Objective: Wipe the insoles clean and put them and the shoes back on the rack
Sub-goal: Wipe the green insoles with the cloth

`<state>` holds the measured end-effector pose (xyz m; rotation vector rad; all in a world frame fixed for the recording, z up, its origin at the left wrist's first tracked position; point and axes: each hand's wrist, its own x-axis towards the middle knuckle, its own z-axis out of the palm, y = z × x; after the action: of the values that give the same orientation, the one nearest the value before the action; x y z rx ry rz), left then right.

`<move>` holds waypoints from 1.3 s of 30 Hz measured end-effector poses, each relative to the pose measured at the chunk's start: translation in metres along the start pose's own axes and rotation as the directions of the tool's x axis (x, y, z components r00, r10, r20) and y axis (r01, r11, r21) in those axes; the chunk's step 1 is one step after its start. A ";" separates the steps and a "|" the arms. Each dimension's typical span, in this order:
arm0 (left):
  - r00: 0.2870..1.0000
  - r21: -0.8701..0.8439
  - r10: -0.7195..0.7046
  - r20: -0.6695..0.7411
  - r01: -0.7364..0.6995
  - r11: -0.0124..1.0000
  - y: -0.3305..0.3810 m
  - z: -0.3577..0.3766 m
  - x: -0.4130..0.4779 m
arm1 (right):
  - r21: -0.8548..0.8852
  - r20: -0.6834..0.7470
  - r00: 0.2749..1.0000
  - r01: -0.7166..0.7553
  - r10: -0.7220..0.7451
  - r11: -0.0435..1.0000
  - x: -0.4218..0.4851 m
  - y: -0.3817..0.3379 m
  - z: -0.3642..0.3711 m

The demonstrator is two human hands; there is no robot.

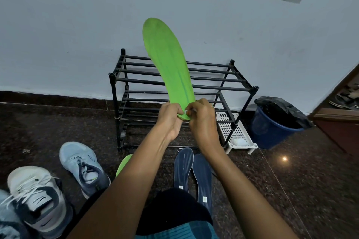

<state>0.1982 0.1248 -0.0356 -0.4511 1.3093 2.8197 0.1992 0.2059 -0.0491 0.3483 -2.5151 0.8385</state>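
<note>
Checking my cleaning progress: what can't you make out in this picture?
Head view only:
White bit at the right hand, against the held green insole: fingers hide it.
Second green insole on the floor: left forearm covers most.
Leftmost shoe: cut by the frame edge.
White lump in the tray: too small.

On your right, a blue bucket lined with a black bag stands on the dark speckled floor, a white perforated tray just beside it.

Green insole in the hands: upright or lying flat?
Upright, slightly tilted. Left hand and right hand grip the insole by its lower end; its tip rises above the rack.
</note>
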 end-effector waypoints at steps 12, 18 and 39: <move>0.995 0.145 -0.074 0.071 0.063 0.987 0.008 -0.017 -0.023 | 0.241 0.022 1.000 0.000 -0.005 0.971 -0.022 -0.008 -0.026; 0.997 0.111 -0.073 -0.003 0.073 0.991 0.002 -0.027 -0.039 | 0.316 0.095 0.995 -0.047 0.018 0.948 -0.037 -0.013 -0.030; 0.996 -0.073 0.003 0.087 0.004 0.997 -0.008 -0.033 -0.040 | 0.136 0.167 0.963 0.189 -0.210 0.972 -0.047 -0.019 -0.015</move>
<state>0.2460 0.1103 -0.0513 -0.3257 1.1937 2.8593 0.2522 0.2051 -0.0525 0.7366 -2.5434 0.9136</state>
